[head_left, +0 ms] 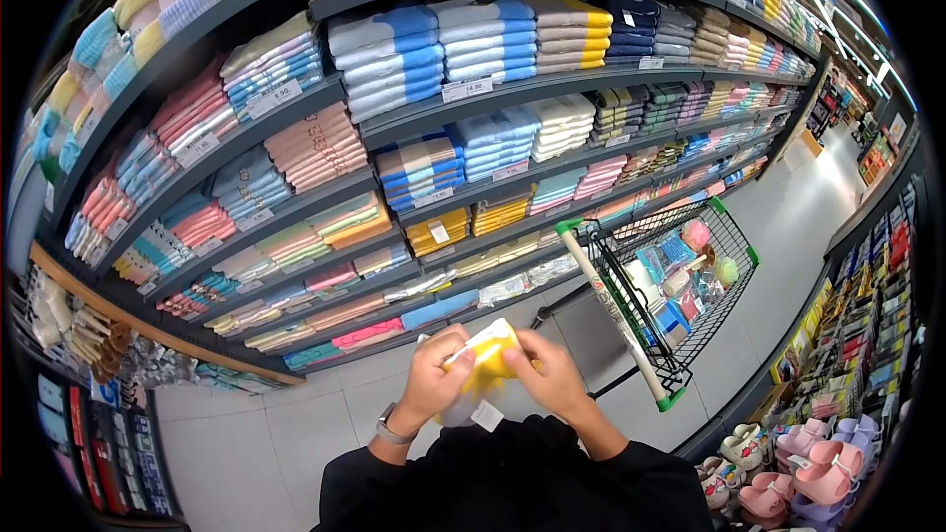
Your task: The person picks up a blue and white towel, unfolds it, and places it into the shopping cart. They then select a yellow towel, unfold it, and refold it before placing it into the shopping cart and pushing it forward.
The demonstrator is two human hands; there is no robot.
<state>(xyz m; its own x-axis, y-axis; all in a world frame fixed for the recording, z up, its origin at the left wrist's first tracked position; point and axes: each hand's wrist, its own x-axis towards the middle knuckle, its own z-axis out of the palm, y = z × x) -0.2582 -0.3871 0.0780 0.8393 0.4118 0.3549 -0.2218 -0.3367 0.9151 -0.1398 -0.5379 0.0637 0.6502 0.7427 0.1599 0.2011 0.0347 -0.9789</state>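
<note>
Close in front of my body, both hands grip a small yellow, white and grey towel (492, 366). My left hand (434, 372), with a watch on its wrist, has its fingers closed on the towel's left side. The right side is pinched by my right hand (548, 374), its thumb pointing inward over the cloth. A white tag (487, 416) hangs below the towel. Part of the cloth is covered by my fingers. The hands are above the floor, in front of the lowest shelves.
A long shelf unit (552, 74) with stacks of folded towels (488, 39) curves across the front. To the right stands a shopping cart (645, 355) with several items in it. Clogs (826, 471) lie at the lower right, and tiled floor (296, 433) shows at the left.
</note>
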